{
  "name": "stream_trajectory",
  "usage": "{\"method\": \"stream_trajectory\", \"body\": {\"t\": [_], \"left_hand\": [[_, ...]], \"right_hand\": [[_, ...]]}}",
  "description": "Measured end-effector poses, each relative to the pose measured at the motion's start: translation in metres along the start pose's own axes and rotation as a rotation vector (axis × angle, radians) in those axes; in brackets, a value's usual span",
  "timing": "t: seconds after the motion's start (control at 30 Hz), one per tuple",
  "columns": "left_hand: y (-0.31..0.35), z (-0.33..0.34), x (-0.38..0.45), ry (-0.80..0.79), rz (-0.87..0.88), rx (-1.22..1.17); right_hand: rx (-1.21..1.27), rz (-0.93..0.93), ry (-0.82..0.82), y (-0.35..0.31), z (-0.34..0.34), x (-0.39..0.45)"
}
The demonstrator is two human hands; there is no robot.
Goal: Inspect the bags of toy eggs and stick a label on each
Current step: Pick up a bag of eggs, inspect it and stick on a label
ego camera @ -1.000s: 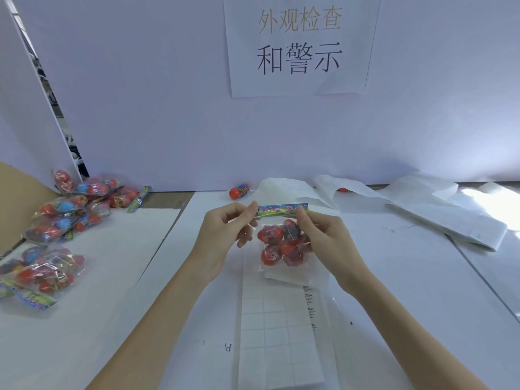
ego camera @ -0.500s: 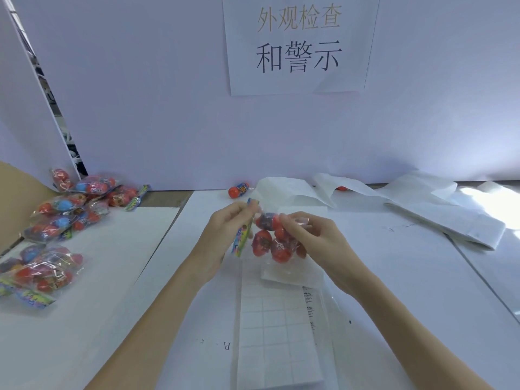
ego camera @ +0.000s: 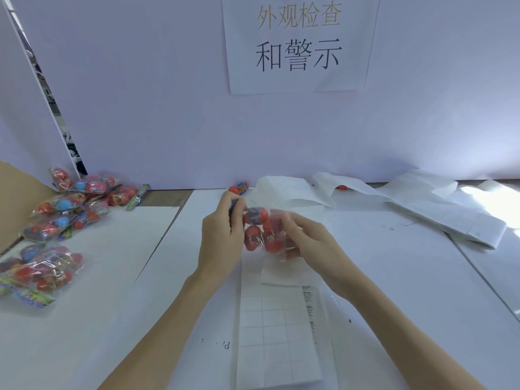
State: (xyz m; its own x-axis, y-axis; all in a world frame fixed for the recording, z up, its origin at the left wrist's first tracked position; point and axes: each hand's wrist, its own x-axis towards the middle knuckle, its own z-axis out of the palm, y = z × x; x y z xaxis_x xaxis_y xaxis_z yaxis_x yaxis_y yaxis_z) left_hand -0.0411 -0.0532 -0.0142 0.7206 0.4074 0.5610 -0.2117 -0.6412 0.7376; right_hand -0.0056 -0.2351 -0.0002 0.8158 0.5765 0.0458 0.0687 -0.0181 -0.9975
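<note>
Bag of toy eggs (ego camera: 263, 230): clear plastic, red eggs inside, one with a dark blue band. Held up above the white table (ego camera: 394, 277) at frame centre, between both hands. Turned sideways, coloured header edge toward 9 o'clock.

Left hand (ego camera: 222, 235): at 9 o'clock of the bag, back of hand to camera, fingers curled round the header end, thumb tip up at 12 o'clock. Firm pinch grip.

Right hand (ego camera: 304, 240): at 3 o'clock of the bag, fingers bent and closed on the loose clear plastic at the bag's far end. Exact fingertip contact blurred.

Label sheet (ego camera: 278, 336): flat on table at 6 o'clock of the bag, directly below it, white squares in a grid. Strip of small printed text along its 3 o'clock edge.

Pile of egg bags (ego camera: 76, 204): at 9 o'clock, well apart, red and blue eggs, against a brown cardboard panel (ego camera: 17, 201). Second clump of bags (ego camera: 39, 271) at 8 o'clock, nearer the table edge.

Loose egg (ego camera: 239, 188): at 12 o'clock, beside the back wall.

Spent white backing sheets (ego camera: 436, 209): strewn from 12 to 2 o'clock.

Paper sign (ego camera: 298, 43): on the wall at 12 o'clock, Chinese characters.
</note>
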Motion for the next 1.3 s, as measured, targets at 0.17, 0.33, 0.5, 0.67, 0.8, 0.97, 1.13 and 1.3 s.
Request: {"method": "stream_trajectory", "body": {"t": [0.17, 0.33, 0.5, 0.67, 0.8, 0.97, 1.13, 1.3], "left_hand": [[-0.002, 0.001, 0.004, 0.02, -0.09, -0.042], [-0.005, -0.003, 0.004, -0.066, -0.084, 0.168], [0.001, -0.008, 0.005, -0.205, -0.148, -0.168], [0.007, -0.006, 0.003, -0.318, -0.189, -0.236], [0.005, -0.006, 0.005, -0.167, -0.067, -0.124], [0.001, -0.006, 0.006, -0.045, -0.024, -0.03], [0.0, -0.005, 0.007, -0.172, -0.148, -0.096], [0.0, -0.008, 0.007, -0.282, -0.21, -0.139]], "right_hand": [[0.028, 0.067, -0.013, 0.0, -0.003, -0.001], [-0.02, 0.037, 0.05, -0.008, -0.012, 0.001], [-0.124, 0.009, 0.098, -0.007, -0.016, -0.001], [-0.096, 0.063, 0.022, -0.003, -0.016, 0.0], [-0.086, 0.093, 0.012, -0.004, -0.011, 0.0], [-0.251, 0.044, 0.063, -0.005, -0.004, -0.001], [-0.151, 0.015, 0.117, -0.007, -0.01, -0.002], [-0.068, -0.062, 0.209, -0.008, -0.018, 0.0]]}}
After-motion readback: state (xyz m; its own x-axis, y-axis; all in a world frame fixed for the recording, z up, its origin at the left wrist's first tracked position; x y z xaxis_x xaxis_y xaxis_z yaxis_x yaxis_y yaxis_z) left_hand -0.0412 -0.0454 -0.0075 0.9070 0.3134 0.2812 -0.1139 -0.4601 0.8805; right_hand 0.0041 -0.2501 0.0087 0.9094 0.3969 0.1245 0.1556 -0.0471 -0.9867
